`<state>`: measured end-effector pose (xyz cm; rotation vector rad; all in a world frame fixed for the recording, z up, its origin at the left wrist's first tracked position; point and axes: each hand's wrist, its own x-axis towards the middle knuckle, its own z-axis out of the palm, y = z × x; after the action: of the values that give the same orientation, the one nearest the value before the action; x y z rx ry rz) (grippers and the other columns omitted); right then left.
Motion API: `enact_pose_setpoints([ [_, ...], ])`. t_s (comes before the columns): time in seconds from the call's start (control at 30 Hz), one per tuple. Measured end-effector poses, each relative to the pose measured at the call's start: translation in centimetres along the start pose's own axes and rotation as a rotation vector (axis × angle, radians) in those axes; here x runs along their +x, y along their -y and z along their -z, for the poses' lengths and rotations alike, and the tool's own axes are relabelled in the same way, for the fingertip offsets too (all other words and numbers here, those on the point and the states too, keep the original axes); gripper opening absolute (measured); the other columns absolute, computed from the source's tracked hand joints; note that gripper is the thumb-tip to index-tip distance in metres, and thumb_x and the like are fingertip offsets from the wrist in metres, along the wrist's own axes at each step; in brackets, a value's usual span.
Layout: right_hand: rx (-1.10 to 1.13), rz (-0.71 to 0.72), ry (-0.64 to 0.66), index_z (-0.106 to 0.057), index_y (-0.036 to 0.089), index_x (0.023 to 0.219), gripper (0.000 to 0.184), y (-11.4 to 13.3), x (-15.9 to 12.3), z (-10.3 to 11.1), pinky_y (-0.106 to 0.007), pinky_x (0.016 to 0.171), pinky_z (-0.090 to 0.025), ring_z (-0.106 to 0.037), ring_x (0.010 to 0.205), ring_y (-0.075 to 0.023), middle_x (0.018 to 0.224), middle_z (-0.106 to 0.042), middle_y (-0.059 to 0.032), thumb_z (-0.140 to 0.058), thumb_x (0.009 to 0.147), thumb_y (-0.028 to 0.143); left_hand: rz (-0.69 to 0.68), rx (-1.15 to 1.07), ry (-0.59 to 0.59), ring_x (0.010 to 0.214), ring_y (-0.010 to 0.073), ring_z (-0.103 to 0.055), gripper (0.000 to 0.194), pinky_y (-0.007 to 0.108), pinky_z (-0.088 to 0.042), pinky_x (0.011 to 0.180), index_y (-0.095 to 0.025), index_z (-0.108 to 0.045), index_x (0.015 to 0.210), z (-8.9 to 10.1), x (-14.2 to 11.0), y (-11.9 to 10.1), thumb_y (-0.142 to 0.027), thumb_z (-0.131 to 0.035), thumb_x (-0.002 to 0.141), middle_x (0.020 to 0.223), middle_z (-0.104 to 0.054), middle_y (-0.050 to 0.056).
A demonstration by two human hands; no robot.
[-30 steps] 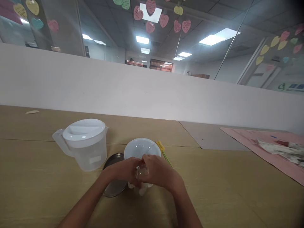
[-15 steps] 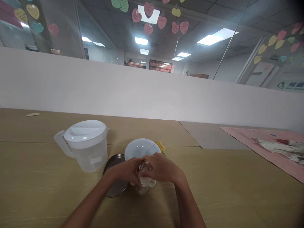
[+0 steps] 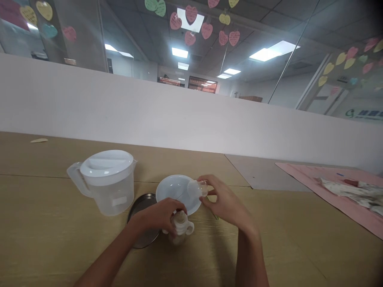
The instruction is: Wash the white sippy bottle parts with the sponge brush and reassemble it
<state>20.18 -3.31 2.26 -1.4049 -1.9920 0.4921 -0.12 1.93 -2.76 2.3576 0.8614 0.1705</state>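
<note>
In the head view, a baby bottle [image 3: 180, 228] with a pale nipple and white side handles stands at the table's front middle. My left hand [image 3: 161, 215] is closed around its left side near the collar. Up and to the right, my right hand [image 3: 226, 201] pinches a clear bottle cap [image 3: 196, 189] between thumb and fingers. The cap is tipped sideways over the right rim of a white bowl [image 3: 169, 187]. Under my left forearm lies a round dark metal tray [image 3: 146, 238], partly covered.
A clear plastic pitcher [image 3: 112, 195] with a white lid stands at the left. A thin green stick [image 3: 215, 215] shows below my right hand. On the far right lies a pink cloth [image 3: 302, 171] with white crumpled material on it. A white wall [image 3: 179, 119] borders the table's back.
The cap has come off the baby bottle, baring the nipple. My right hand has carried it up and right, over the bowl's edge. My left hand stays on the bottle.
</note>
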Motion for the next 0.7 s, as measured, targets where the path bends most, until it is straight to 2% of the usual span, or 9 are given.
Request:
enact_pose_setpoints([
  [0.1, -0.083, -0.088, 0.019, -0.048, 0.019, 0.101, 0.037, -2.6, 1.9, -1.6, -0.023, 0.071, -0.042, -0.052, 0.086, -0.0123, 0.104, -0.048, -0.0044, -0.053, 0.065, 0.014, -0.030, 0.032, -0.016, 0.093, 0.0226, -0.054, 0.051, 0.028, -0.039, 0.076, -0.021, -0.062, 0.099, -0.4, 0.0, 0.1, -0.030, -0.072, 0.050, 0.099, -0.062, 0.002],
  [0.27, -0.210, -0.132, 0.352, -0.051, 0.016, 0.093, 0.037, -5.6, 5.0, -6.4, -0.022, 0.064, -0.037, -0.050, 0.076, -0.0123, 0.086, -0.054, -0.0004, -0.065, 0.059, 0.023, -0.030, 0.005, -0.021, 0.090, 0.0221, -0.055, 0.050, 0.029, -0.038, 0.076, -0.020, -0.061, 0.099, -0.4, 0.0, 0.0, -0.026, -0.071, 0.051, 0.099, -0.063, 0.002],
  [0.37, -0.261, -0.155, 0.453, -0.054, 0.016, 0.092, 0.035, -6.1, 5.6, -8.1, -0.021, 0.063, -0.036, -0.051, 0.075, -0.0128, 0.084, -0.058, -0.0010, -0.066, 0.062, 0.027, -0.035, -0.018, 0.009, 0.088, 0.0212, -0.056, 0.046, 0.027, -0.039, 0.073, -0.020, -0.062, 0.095, -0.1, -0.1, -0.2, -0.026, -0.071, 0.051, 0.097, -0.063, 0.001],
  [0.43, -0.260, -0.151, 0.436, -0.055, 0.015, 0.096, 0.035, -5.9, 5.5, -7.9, -0.022, 0.065, -0.037, -0.053, 0.079, -0.0136, 0.091, -0.059, -0.0038, -0.064, 0.065, 0.027, -0.029, -0.024, 0.018, 0.089, 0.0214, -0.055, 0.047, 0.027, -0.039, 0.073, -0.019, -0.061, 0.096, 0.0, -0.1, -0.2, -0.026, -0.072, 0.051, 0.097, -0.062, 0.002],
  [0.5, -0.245, -0.135, 0.377, -0.055, 0.014, 0.100, 0.032, -5.2, 5.0, -6.9, -0.023, 0.070, -0.037, -0.053, 0.086, -0.0140, 0.098, -0.060, -0.0060, -0.058, 0.072, 0.027, -0.027, -0.032, 0.016, 0.090, 0.0221, -0.055, 0.051, 0.027, -0.039, 0.074, -0.019, -0.060, 0.099, 0.0, -0.1, 0.0, -0.027, -0.072, 0.050, 0.100, -0.061, 0.002],
  [0.6, -0.233, -0.102, 0.315, -0.057, 0.014, 0.097, 0.023, -3.3, 3.8, -4.7, -0.023, 0.070, -0.036, -0.054, 0.083, -0.0129, 0.091, -0.062, -0.0049, -0.041, 0.083, 0.023, -0.014, -0.063, 0.024, 0.090, 0.0223, -0.055, 0.055, 0.026, -0.041, 0.074, -0.020, -0.059, 0.102, 0.0, 0.0, 0.4, -0.028, -0.073, 0.049, 0.100, -0.060, 0.002],
  [0.7, -0.189, -0.067, 0.413, -0.061, 0.018, 0.090, 0.023, -0.8, 2.3, -3.3, -0.021, 0.061, -0.035, -0.054, 0.071, -0.0108, 0.080, -0.063, -0.0009, -0.040, 0.084, 0.026, 0.022, -0.123, 0.055, 0.088, 0.0219, -0.055, 0.058, 0.026, -0.042, 0.071, -0.020, -0.059, 0.102, 0.0, 0.2, 0.8, -0.027, -0.074, 0.046, 0.097, -0.061, 0.002],
])
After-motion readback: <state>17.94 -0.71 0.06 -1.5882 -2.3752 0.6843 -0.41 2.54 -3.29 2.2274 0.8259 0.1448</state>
